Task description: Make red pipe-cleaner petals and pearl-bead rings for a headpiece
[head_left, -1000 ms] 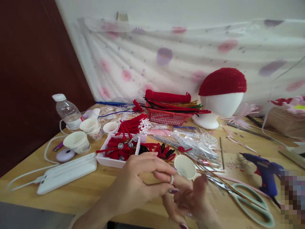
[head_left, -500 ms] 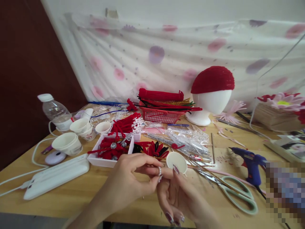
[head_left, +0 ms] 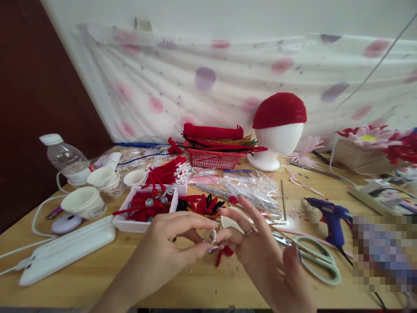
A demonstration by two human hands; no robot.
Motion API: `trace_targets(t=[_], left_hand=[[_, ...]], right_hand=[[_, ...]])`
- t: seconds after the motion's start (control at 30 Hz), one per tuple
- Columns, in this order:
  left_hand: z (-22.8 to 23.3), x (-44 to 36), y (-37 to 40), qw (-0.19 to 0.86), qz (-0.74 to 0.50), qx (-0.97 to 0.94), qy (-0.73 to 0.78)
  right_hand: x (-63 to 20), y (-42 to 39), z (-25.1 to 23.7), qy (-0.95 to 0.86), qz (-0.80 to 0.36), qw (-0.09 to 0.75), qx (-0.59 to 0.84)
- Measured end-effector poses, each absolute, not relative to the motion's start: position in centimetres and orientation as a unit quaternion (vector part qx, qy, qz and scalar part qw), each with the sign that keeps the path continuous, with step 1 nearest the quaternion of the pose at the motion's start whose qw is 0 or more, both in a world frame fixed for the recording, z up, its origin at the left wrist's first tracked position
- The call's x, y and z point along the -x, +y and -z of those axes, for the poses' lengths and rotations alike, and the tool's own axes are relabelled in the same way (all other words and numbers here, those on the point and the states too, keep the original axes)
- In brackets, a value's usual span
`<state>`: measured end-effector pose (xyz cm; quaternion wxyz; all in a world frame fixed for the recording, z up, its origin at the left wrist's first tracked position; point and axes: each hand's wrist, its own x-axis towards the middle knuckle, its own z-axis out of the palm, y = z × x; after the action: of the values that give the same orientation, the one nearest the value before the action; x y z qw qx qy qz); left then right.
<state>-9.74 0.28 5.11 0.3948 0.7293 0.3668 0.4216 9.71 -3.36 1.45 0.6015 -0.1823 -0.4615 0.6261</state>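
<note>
I'm pinching a small pearl ring [head_left: 211, 236] w/ red stem between my left hand [head_left: 169, 243] & right hand [head_left: 250, 248], lower centre of frame, fingertips closed on it. Grip's tiny; it could slip onto the table [head_left: 202, 282].

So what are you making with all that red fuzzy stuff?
A person sits at a wooden table full of craft bits. Both hands meet in the middle: the left hand and right hand pinch a small sparkly bead piece between their fingertips, with a bit of red pipe cleaner hanging under it. Just behind sit a white tray of red decorations and a small paper cup. Green scissors and a blue glue gun lie untouched at the right.
</note>
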Motion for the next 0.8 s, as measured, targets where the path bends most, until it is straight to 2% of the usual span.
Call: trace_targets(t=[0.17,0.3,0.5,0.67,0.8], left_hand=[[-4.1,8.7,0.9,0.475,-0.397,-0.711,0.334],[-3.5,7.9,1.5,0.553,-0.388,-0.661,0.326],[-3.2,7.9,1.8,0.652,-0.383,-0.559,0.341],[-3.3,7.3,1.5,0.645,-0.407,-0.541,0.354],[-3.0,7.4,1.3,0.647,-0.393,-0.555,0.345]], right_hand=[[-8.9,-4.3,-2.0,-0.441,-0.667,0.587,0.124],[-8.5,-4.2,-1.1,-0.463,-0.647,0.593,0.121],[-9.2,-3.3,0.2,-0.555,-0.543,0.566,0.276],[-9.1,-3.5,0.3,-0.594,-0.532,0.517,0.311],[-8.8,-4.1,0.0,-0.668,-0.474,0.471,0.327]])
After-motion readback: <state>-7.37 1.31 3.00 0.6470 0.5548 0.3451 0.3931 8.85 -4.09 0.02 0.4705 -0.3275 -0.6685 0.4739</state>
